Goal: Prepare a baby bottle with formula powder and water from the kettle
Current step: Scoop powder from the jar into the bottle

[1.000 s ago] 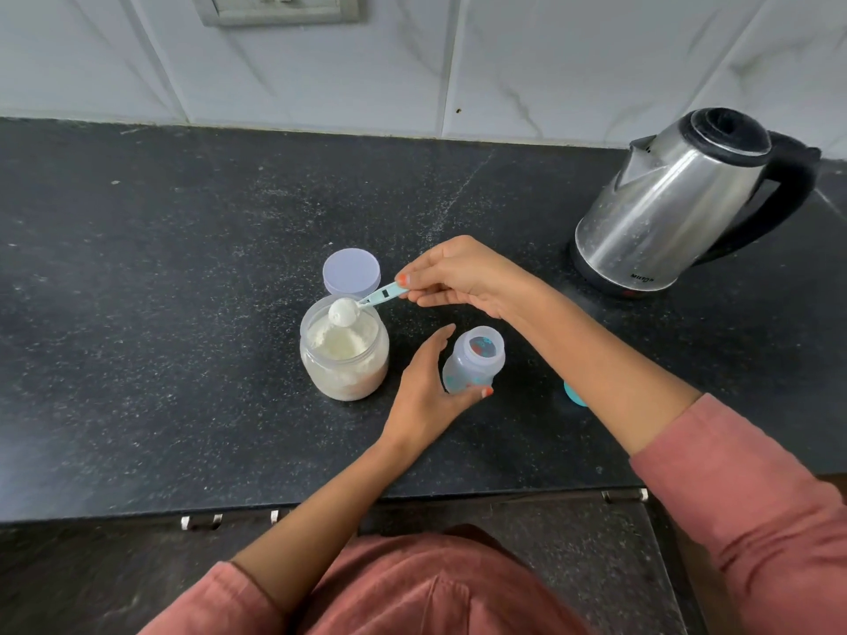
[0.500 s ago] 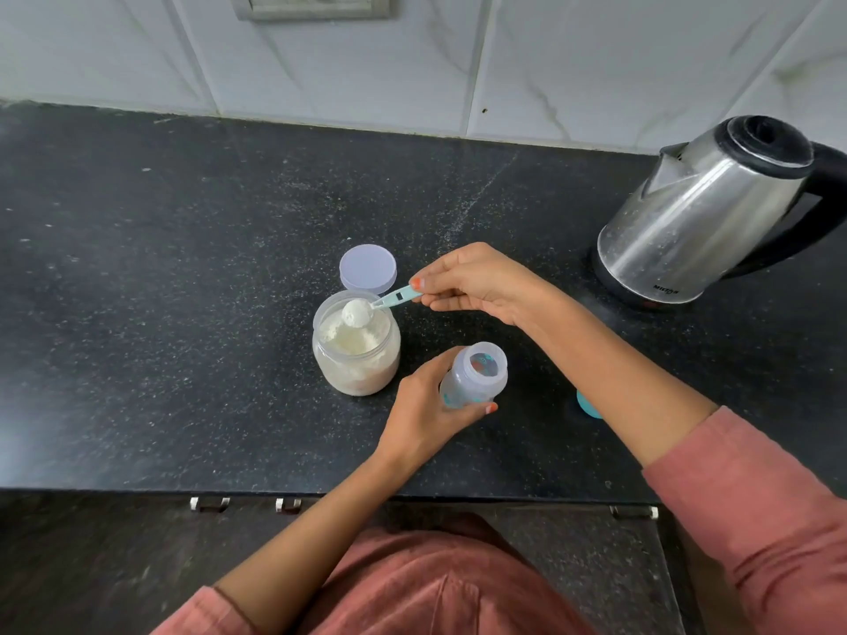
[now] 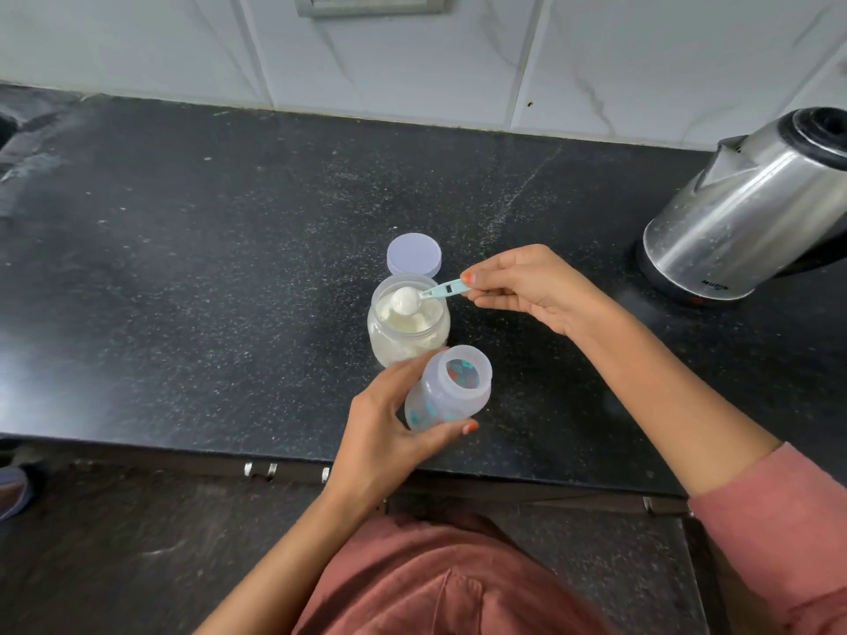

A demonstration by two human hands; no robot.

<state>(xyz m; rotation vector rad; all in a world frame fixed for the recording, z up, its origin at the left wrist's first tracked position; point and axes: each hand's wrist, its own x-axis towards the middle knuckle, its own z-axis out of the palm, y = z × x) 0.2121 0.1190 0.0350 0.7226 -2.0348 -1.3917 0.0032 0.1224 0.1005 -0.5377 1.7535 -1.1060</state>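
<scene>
On black counter [image 3: 229, 291], tiled wall [image 3: 183, 48]; left hand [image 3: 385, 433] grips bottle [image 3: 447, 396]; right hand [image 3: 531, 286] pinches scoop [image 3: 435, 293]

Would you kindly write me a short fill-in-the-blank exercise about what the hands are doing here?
1. The right hand holds the heaped scoop directly ____ the open jar.
2. The left hand grips the baby bottle, which has ____ cap on.
3. The kettle stands to the ____ of both hands.
Missing words: above; no; right.

Lid [image 3: 414, 255] behind jar [image 3: 403, 336]; bottle [image 3: 447, 396] in front, maybe touching; kettle [image 3: 742, 213] far rt.
</scene>
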